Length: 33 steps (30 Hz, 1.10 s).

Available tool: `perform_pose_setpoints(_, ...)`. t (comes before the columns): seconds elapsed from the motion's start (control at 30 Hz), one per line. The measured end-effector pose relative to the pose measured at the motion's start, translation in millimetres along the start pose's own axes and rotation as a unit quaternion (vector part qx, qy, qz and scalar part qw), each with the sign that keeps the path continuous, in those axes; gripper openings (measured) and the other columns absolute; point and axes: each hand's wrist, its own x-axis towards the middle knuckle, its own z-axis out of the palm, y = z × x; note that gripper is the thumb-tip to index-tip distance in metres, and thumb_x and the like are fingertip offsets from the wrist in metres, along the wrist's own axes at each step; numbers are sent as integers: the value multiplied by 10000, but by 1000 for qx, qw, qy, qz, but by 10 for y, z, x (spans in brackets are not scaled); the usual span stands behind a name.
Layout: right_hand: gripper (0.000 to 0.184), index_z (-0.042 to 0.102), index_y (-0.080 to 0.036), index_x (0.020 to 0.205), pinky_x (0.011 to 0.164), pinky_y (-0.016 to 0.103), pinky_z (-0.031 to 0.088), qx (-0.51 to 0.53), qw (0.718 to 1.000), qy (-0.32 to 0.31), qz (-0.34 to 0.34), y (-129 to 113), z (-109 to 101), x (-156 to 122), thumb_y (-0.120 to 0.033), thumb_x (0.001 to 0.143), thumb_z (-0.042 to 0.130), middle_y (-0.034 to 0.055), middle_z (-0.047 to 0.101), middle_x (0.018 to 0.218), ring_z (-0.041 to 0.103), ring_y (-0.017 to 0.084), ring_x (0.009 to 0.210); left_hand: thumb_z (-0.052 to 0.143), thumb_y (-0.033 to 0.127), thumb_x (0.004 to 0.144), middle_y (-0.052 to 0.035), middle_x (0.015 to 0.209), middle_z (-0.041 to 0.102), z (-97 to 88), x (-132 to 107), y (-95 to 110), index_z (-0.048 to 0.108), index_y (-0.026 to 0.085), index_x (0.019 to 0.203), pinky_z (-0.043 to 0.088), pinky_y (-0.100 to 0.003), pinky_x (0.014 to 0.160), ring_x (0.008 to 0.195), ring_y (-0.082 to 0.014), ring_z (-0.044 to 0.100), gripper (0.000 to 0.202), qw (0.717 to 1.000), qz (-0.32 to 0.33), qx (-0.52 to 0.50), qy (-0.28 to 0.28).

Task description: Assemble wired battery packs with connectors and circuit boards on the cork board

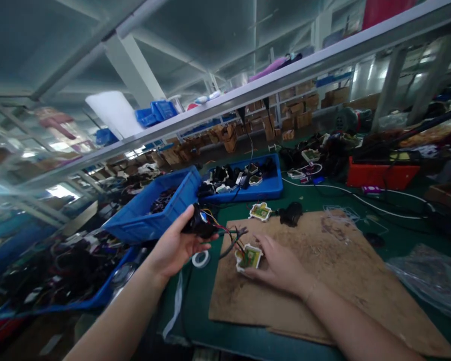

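My left hand [176, 245] grips a black plastic housing [201, 223] with thin coloured wires coming out of it. Those wires run to a white-edged part with a yellow-green circuit board [251, 256], low over the cardboard. My right hand [276, 265] has its thumb and fingers closed around the right side of that circuit board part. Between both hands, the dark tips of a tool or cable [240, 233] show; which it is I cannot tell. Beyond them lie a similar circuit board part [260, 211] and a black piece [291, 214].
A brown cardboard sheet [304, 296] covers part of the green table. Behind are a blue tray [266, 188] of parts and a tilted blue bin [139, 220]. A white tape roll [200, 258] lies by my left hand. At right are an orange-red box [381, 175] and a plastic bag [432, 276].
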Motion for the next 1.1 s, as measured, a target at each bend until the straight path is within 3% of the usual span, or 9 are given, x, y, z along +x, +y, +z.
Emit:
perform_pose_setpoints(0.13,693,409,-173,1469,1030,476,476,-46,999,-28,-5,-21,38,-11,-551,914,580,177,508,1427,540,322,1279,515,484,969,-171,1043,756,-280,-312,-624,697,119,1115,609,-290,540,835,-296,757,433,998,-27,-41,24)
perform_pose_setpoints(0.33,358,600,-219,1297,1024,469,458,-113,993,-7,-36,46,1,94,-347,977,503,131,567,1340,554,295,1209,616,436,917,-155,1089,755,-627,-836,-1083,707,141,1130,604,-310,532,871,-317,750,376,988,-26,-105,113)
perform_pose_setpoints(0.53,383,615,-200,1250,971,441,488,-76,996,42,-36,44,55,156,-430,946,579,142,607,1246,582,303,1145,690,553,841,-131,1183,734,-414,-1025,-1732,694,191,1184,632,-398,748,1040,-340,716,499,980,3,-163,113)
perform_pose_setpoints(0.63,322,652,-200,1134,792,346,511,6,999,40,-19,-15,61,111,-459,959,572,92,669,1035,637,232,905,628,616,865,-126,1273,696,-286,-990,-2066,659,207,1255,583,-488,939,1164,-355,662,565,976,20,-194,99)
perform_pose_setpoints(0.73,383,680,-196,835,591,279,421,89,996,-27,5,-141,34,38,-495,996,502,14,636,713,560,151,615,536,630,922,-117,1346,654,-250,-923,-2333,561,229,1382,452,-512,1122,1311,-340,562,611,980,56,-181,61)
perform_pose_setpoints(0.8,441,687,-195,771,569,264,391,144,983,-114,1,-276,35,-15,-510,1003,482,1,628,670,547,137,595,497,627,944,-100,1404,613,-255,-876,-2454,492,256,1447,348,-477,1205,1421,-308,445,625,983,93,-147,49)
perform_pose_setpoints(0.9,335,718,-208,957,608,254,424,219,951,-216,-23,-506,110,-85,-502,970,559,11,673,837,585,144,707,490,628,947,-84,1486,536,-258,-816,-2523,429,273,1493,272,-436,1242,1475,-290,356,654,986,140,-78,44)
perform_pose_setpoints(0.97,310,713,-204,980,624,253,438,244,943,-225,-30,-618,188,-113,-492,948,605,16,644,858,572,146,738,503,635,937,-86,1528,482,-250,-782,-2503,400,271,1507,273,-438,1238,1465,-305,367,685,983,175,-37,35)
perform_pose_setpoints(1.1,313,739,-193,882,739,282,473,263,951,-165,-8,-658,275,-107,-450,973,585,38,615,885,580,165,844,526,641,922,-113,1571,404,-228,-705,-2411,319,244,1536,248,-462,1238,1482,-328,319,761,971,235,32,29)
